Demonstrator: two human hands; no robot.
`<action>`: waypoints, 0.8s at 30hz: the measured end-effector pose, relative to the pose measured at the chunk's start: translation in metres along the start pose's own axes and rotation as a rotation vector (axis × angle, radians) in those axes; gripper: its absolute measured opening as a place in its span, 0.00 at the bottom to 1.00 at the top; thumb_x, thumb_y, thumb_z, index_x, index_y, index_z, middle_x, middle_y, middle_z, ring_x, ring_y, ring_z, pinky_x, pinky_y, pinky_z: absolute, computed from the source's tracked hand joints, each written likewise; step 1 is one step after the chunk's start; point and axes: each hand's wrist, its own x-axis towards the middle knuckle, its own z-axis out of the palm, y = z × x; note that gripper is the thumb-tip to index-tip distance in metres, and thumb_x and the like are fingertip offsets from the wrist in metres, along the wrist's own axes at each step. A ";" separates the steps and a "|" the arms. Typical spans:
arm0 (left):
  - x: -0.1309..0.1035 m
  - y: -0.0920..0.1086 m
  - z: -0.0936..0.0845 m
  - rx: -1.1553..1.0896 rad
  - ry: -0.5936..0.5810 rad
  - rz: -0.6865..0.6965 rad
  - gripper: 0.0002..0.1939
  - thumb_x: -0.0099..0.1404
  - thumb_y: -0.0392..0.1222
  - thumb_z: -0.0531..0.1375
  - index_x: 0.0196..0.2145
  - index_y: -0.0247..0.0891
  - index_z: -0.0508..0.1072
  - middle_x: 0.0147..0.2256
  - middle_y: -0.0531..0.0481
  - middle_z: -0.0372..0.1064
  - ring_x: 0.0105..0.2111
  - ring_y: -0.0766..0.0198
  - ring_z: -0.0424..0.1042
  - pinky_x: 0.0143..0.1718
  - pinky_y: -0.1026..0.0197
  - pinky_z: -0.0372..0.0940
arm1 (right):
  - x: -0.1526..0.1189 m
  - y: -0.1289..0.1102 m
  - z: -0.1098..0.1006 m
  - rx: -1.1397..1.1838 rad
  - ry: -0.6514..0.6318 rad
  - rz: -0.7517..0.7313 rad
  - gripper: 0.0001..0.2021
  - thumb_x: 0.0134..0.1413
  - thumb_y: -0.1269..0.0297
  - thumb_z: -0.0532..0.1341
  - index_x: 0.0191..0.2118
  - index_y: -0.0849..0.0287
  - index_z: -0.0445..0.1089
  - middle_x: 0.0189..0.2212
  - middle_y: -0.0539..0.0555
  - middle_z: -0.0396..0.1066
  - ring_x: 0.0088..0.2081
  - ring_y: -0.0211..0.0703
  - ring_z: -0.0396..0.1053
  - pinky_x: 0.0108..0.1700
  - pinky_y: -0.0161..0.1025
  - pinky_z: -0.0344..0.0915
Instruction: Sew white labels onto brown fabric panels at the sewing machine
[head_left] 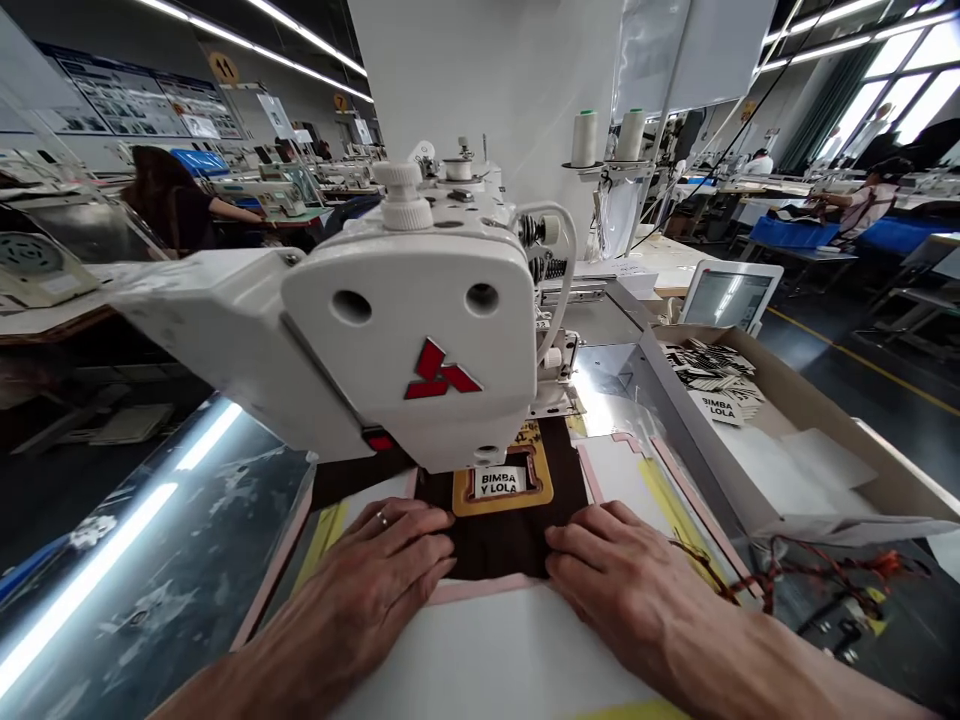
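Dark brown fabric (pixel 499 545) lies on a white template board (pixel 480 650) under the head of a white sewing machine (pixel 409 300). A yellow frame (pixel 502 505) surrounds a white label (pixel 499 481) reading BIMBA Y LOLA on the fabric. My left hand (pixel 382 575), with a ring on one finger, rests flat at the fabric's left side. At the right side lies my right hand (pixel 630 570), fingertips on the fabric edge. Both hands have their fingers stretched out and grip nothing.
At the right, a cardboard box (pixel 795 440) holds many labels (pixel 712 375) and translucent sheets. Tangled wires (pixel 832 575) lie near my right forearm. Behind the box stands a tablet (pixel 731 295). Thread cones (pixel 585 138) stand beyond the machine. Other people sit at machines farther back.
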 end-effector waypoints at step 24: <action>-0.028 0.033 -0.050 -0.044 -0.236 0.126 0.06 0.74 0.30 0.56 0.43 0.36 0.73 0.45 0.44 0.71 0.49 0.58 0.69 0.53 0.58 0.67 | -0.006 -0.032 -0.014 -0.014 -0.139 -0.201 0.05 0.69 0.75 0.59 0.48 0.62 0.69 0.40 0.54 0.67 0.39 0.47 0.60 0.39 0.48 0.55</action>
